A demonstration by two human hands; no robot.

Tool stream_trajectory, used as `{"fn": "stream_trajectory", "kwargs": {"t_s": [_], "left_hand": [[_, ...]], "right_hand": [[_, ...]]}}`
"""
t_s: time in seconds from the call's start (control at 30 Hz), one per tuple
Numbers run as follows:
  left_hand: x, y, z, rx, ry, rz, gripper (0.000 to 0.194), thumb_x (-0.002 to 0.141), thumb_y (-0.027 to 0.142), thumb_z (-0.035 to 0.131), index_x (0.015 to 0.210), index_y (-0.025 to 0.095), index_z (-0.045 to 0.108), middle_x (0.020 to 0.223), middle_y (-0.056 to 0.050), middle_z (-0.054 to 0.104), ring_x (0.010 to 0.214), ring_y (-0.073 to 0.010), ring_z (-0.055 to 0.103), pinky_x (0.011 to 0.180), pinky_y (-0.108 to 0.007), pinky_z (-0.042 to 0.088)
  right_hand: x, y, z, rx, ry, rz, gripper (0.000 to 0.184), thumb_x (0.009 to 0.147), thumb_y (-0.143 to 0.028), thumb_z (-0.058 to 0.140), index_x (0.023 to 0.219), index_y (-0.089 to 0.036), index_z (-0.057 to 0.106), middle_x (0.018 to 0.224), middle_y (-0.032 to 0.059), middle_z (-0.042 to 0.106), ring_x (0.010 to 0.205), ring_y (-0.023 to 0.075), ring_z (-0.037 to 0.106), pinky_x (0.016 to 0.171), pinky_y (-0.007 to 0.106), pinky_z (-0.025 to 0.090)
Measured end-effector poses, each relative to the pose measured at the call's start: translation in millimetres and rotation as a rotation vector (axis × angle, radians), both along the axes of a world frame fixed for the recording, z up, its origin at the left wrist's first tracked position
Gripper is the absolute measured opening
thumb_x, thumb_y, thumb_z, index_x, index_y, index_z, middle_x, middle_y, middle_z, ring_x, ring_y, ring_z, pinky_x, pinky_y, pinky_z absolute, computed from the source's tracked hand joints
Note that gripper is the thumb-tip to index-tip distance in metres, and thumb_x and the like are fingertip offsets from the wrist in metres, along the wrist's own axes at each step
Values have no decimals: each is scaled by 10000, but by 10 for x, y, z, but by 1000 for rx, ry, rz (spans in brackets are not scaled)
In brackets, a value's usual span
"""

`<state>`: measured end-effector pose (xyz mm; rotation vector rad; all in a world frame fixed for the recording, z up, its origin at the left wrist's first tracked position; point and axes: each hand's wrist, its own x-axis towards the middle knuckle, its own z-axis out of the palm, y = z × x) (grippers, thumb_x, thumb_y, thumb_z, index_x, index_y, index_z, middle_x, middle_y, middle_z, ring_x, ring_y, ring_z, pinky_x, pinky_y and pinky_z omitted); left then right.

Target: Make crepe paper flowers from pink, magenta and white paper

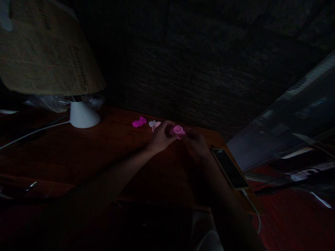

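So, only the head view to go on, and it's pretty dim. The main thing is the pink flower (179,130), or at least something rolled up like one: it sits right between my two hands, out ahead of me above the far part of the counter (115,136). Neither hand is clearly nearer, since they come at it from opposite sides. My left hand (162,138) has thumb and fingers curled into a loose C, with the tips pinched in on the flower's left side. My right hand (195,139) is up against the other side, fingers bent in, but it's too dark to tell how tightly they're closed. Long axis? Hard to say: the rolled top looks roundish, and a narrower bit pokes out below.

Just past my left hand there's a pale pink piece (156,126) and a white piece (152,123), with a magenta piece (139,122) further left. The lamp (85,116) is well off to the left, and the phone (230,169) lies beside my right forearm, cord (255,209) plugged in.
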<state>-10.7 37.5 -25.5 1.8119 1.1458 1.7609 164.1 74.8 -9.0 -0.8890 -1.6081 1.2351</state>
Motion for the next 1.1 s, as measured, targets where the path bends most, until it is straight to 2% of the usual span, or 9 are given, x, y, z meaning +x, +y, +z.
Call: {"fn": "stream_trajectory", "kwargs": {"t_s": [0.13, 0.37, 0.5, 0.6, 0.67, 0.8, 0.93, 1.0, 1.1], "left_hand": [[4, -30, 31, 20, 39, 35, 356, 737, 190, 747, 1062, 188, 603, 1075, -78, 662, 987, -195, 635, 871, -355, 517], [17, -81, 96, 31, 104, 79, 267, 777, 159, 705, 1030, 201, 628, 1061, -64, 682, 1008, -197, 630, 890, -359, 509], [24, -70, 78, 35, 94, 31, 257, 817, 156, 657, 1066, 210, 626, 1061, -53, 701, 975, -181, 646, 887, -349, 511], [28, -64, 70, 71, 126, -35, 308, 812, 118, 629, 1106, 209, 622, 1098, -60, 699, 1015, -186, 646, 912, -354, 505], [30, -66, 75, 94, 135, -69, 312, 804, 113, 628, 1103, 201, 623, 1118, -69, 690, 1047, -195, 639, 934, -366, 499], [32, -65, 76, 63, 90, -124, 301, 804, 145, 646, 1100, 195, 618, 1132, -85, 680, 1055, -203, 639, 941, -384, 505], [27, -12, 28, -37, -80, -136, 396, 784, 172, 665, 1166, 196, 562, 1196, -108, 651, 1094, -218, 638, 937, -387, 515], [20, 32, -3, -93, -197, -152, 379, 780, 191, 671, 1136, 194, 540, 1155, -101, 659, 1054, -211, 653, 895, -367, 531], [8, 81, -27, -150, -247, -166, 259, 778, 199, 673, 1007, 195, 552, 1014, -48, 681, 961, -181, 662, 840, -330, 537]], "right_hand": [[47, 21, 2, 43, -44, -12, 360, 621, -398, 826, 892, -174, 747, 899, 57, 754, 840, 207, 665, 827, 354, 494], [-21, -22, 1, 61, 34, -148, 292, 625, -369, 811, 838, -188, 725, 818, 30, 722, 775, 180, 629, 751, 317, 493], [-38, 6, -29, 7, 146, -201, 328, 621, -353, 801, 893, -203, 693, 877, 21, 709, 815, 178, 637, 762, 321, 516], [-42, 29, -20, -61, 255, -275, 425, 587, -324, 820, 966, -223, 657, 941, 18, 706, 853, 182, 647, 765, 327, 532], [-45, 35, -3, -82, 319, -296, 423, 574, -307, 829, 949, -222, 653, 930, 14, 704, 847, 176, 650, 763, 316, 531], [-46, 37, 1, -51, 358, -236, 311, 614, -314, 819, 864, -201, 674, 903, 29, 713, 846, 180, 656, 801, 320, 521], [-59, 13, -31, -8, 251, -129, 251, 659, -347, 801, 834, -195, 705, 888, 46, 725, 861, 201, 660, 834, 346, 507], [-81, -23, -28, 26, 221, -121, 239, 668, -347, 798, 841, -211, 705, 888, 32, 728, 853, 194, 656, 820, 338, 502], [-114, -101, 14, 58, 200, -89, 271, 695, -366, 780, 924, -236, 715, 969, 33, 734, 880, 197, 656, 804, 336, 505]]}}
